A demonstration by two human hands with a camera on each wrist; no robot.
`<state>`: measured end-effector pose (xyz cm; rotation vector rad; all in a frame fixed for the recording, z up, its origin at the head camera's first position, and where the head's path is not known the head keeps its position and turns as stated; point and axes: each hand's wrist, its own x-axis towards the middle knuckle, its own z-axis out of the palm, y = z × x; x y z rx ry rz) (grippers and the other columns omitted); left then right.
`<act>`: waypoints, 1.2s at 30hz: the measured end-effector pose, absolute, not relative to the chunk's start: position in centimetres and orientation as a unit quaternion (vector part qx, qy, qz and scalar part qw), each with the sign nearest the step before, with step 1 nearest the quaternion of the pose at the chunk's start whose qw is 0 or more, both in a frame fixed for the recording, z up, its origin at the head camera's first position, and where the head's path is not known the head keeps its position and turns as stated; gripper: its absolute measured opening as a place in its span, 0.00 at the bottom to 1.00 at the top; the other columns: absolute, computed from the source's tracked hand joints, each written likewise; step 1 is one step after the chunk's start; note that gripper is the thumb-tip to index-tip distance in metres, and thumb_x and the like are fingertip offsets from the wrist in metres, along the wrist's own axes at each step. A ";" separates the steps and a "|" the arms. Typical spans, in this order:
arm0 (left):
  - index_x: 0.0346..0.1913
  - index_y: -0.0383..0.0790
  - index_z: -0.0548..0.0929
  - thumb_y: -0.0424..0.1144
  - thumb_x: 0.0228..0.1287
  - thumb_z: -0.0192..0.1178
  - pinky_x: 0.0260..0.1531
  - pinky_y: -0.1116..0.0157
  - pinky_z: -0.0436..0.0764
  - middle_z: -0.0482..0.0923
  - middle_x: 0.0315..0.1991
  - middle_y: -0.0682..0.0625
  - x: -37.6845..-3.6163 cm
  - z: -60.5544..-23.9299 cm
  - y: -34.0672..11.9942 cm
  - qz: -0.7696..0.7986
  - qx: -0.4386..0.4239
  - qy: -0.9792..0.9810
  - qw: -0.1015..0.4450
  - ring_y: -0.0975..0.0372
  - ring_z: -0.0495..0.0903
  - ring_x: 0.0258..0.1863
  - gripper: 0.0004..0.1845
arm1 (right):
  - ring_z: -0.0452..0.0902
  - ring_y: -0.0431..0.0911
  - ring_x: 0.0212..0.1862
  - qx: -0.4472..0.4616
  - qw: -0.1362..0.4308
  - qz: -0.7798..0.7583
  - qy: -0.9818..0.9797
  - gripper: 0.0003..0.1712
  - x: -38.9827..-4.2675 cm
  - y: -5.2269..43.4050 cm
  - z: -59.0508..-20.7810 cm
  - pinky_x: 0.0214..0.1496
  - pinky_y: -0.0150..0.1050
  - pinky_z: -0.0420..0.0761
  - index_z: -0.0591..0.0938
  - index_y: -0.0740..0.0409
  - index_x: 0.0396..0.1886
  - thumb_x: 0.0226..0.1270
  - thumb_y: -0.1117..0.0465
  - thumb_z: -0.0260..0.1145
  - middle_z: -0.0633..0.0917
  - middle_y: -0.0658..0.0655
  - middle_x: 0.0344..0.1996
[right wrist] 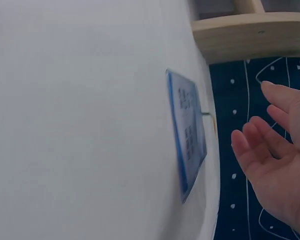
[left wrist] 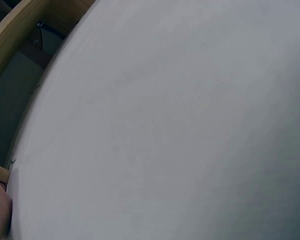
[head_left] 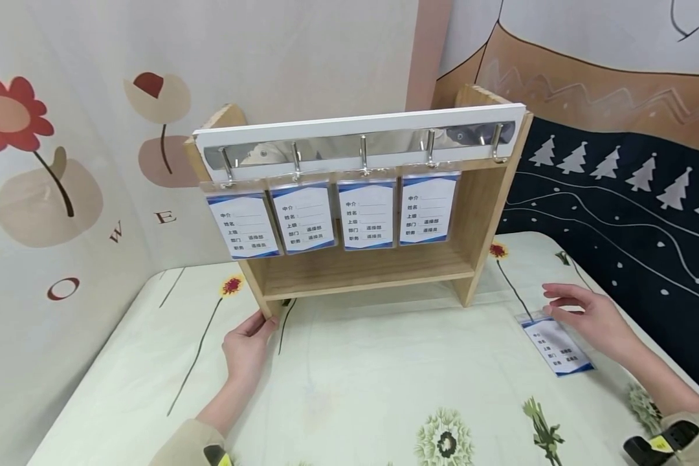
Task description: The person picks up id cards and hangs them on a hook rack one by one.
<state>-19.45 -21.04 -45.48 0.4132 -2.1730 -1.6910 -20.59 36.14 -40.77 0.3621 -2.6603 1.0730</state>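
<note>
A wooden rack (head_left: 364, 277) stands on the table, with a white hook rail (head_left: 326, 123) across its top front. Clear-sleeved badge cards hang from its hooks: one (head_left: 244, 225) at the left, others (head_left: 303, 217) beside it, and one (head_left: 428, 208) furthest right. At the rack's lower left foot, my left hand (head_left: 247, 349) pinches the wood between thumb and fingers. Another badge card (head_left: 557, 346) lies on the table to the right of the rack. Over its top edge hovers my right hand (head_left: 594, 320); in the right wrist view its relaxed fingers (right wrist: 247, 155) hold nothing, apart from the card (right wrist: 187, 130).
The rightmost metal hook (head_left: 497, 144) carries no card. A pale floral cloth (head_left: 355, 375) covers the table. Behind it hang a cream printed curtain (head_left: 326, 52) and, to the right, a dark cloth with white trees (head_left: 617, 213).
</note>
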 end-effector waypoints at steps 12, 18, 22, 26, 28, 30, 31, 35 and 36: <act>0.62 0.31 0.81 0.33 0.69 0.66 0.41 0.83 0.79 0.82 0.56 0.35 -19.4 -45.5 -21.1 -0.596 0.149 -0.769 0.177 0.83 0.79 0.37 0.21 | 0.78 0.63 0.52 0.108 0.027 0.304 -0.946 0.32 -21.4 37.3 -42.4 0.41 0.22 0.75 0.75 0.73 0.65 0.66 0.64 0.73 0.82 0.72 0.56; 0.63 0.31 0.81 0.33 0.69 0.66 0.41 0.83 0.79 0.82 0.56 0.35 -19.4 -45.5 -21.1 -0.597 0.150 -0.768 0.177 0.83 0.79 0.38 0.21 | 0.78 0.61 0.52 0.112 0.018 0.301 -0.947 0.33 -21.7 37.5 -42.7 0.42 0.23 0.75 0.75 0.74 0.65 0.65 0.63 0.74 0.84 0.71 0.53; 0.62 0.31 0.81 0.32 0.69 0.66 0.41 0.83 0.79 0.82 0.55 0.35 -19.5 -45.5 -21.0 -0.598 0.148 -0.767 0.180 0.84 0.79 0.37 0.21 | 0.78 0.57 0.50 0.110 0.017 0.298 -0.948 0.34 -21.8 37.5 -42.9 0.42 0.24 0.75 0.74 0.74 0.66 0.66 0.62 0.74 0.84 0.71 0.53; 0.62 0.31 0.81 0.33 0.69 0.66 0.42 0.82 0.79 0.82 0.56 0.35 -19.5 -45.6 -21.1 -0.596 0.148 -0.768 0.182 0.79 0.81 0.40 0.21 | 0.77 0.52 0.48 0.109 0.017 0.292 -0.950 0.34 -21.9 37.6 -43.2 0.41 0.25 0.76 0.75 0.74 0.66 0.65 0.62 0.75 0.84 0.70 0.52; 0.62 0.32 0.81 0.33 0.69 0.66 0.42 0.82 0.79 0.82 0.56 0.35 -19.5 -45.6 -21.1 -0.596 0.147 -0.769 0.180 0.78 0.81 0.41 0.21 | 0.77 0.51 0.47 0.107 0.015 0.290 -0.951 0.34 -22.0 37.7 -43.2 0.40 0.25 0.76 0.75 0.75 0.65 0.64 0.62 0.75 0.84 0.70 0.52; 0.62 0.32 0.81 0.33 0.69 0.66 0.42 0.82 0.79 0.82 0.56 0.36 -19.5 -45.6 -21.1 -0.597 0.147 -0.768 0.178 0.79 0.81 0.41 0.21 | 0.76 0.51 0.46 0.106 0.012 0.288 -0.952 0.34 -22.2 37.8 -43.3 0.40 0.26 0.76 0.75 0.75 0.65 0.64 0.61 0.76 0.84 0.70 0.52; 0.62 0.32 0.81 0.33 0.69 0.66 0.42 0.82 0.79 0.82 0.56 0.36 -19.5 -45.6 -21.2 -0.598 0.147 -0.768 0.178 0.79 0.81 0.40 0.21 | 0.76 0.51 0.46 0.105 0.011 0.287 -0.952 0.34 -22.2 37.8 -43.3 0.39 0.26 0.76 0.75 0.75 0.64 0.63 0.61 0.76 0.84 0.70 0.51; 0.62 0.31 0.81 0.32 0.69 0.66 0.42 0.82 0.80 0.82 0.56 0.35 -19.6 -45.6 -21.2 -0.604 0.144 -0.763 0.179 0.82 0.80 0.37 0.21 | 0.75 0.49 0.43 0.102 0.003 0.290 -0.951 0.34 -22.6 37.9 -43.1 0.38 0.27 0.75 0.76 0.77 0.62 0.61 0.62 0.77 0.84 0.68 0.49; 0.62 0.31 0.81 0.32 0.69 0.66 0.42 0.82 0.80 0.82 0.56 0.35 -19.6 -45.6 -21.2 -0.605 0.143 -0.763 0.180 0.83 0.80 0.37 0.21 | 0.74 0.49 0.43 0.100 0.000 0.291 -0.951 0.33 -22.7 37.8 -43.0 0.38 0.27 0.75 0.77 0.77 0.61 0.61 0.63 0.77 0.84 0.67 0.48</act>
